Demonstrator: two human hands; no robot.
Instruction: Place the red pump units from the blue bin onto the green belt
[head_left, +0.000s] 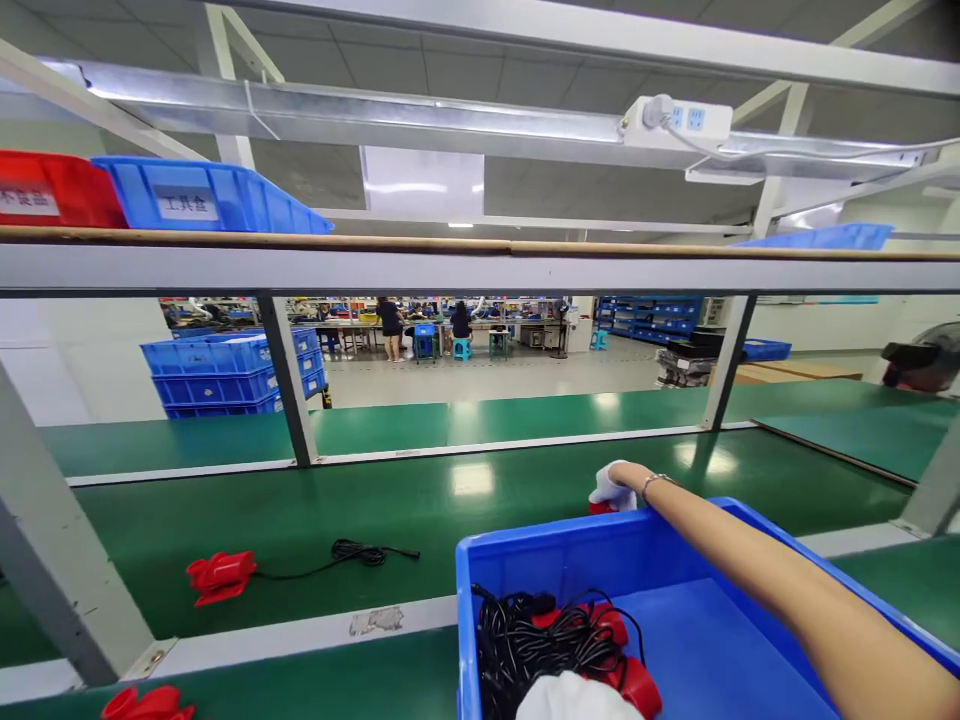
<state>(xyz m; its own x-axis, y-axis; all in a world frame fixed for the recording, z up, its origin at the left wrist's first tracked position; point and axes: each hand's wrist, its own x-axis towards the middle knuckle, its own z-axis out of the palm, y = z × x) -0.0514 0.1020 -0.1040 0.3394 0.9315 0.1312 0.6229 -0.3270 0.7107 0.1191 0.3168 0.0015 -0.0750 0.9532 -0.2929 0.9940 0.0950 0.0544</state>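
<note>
My right hand [616,486], in a white glove, reaches past the far rim of the blue bin [555,545] to the green bench. Its fingers are curled over a red plastic part, of which only a little shows below the glove. My left hand [574,698], also gloved in white, is at the bottom edge, over the bin's left side. Its fingers are hidden. Beside it lie bundled black cables [517,635] and red plastic parts [637,688]. On the bench to the left rests another red plastic part [223,577] with a coiled black cord [364,552].
A red piece [148,704] lies at the lower left. Metal posts [285,380] and a shelf beam [480,270] frame the bench. Blue [217,195] and red [56,190] trays sit on the shelf. Stacked blue crates [225,375] stand behind; people are far off.
</note>
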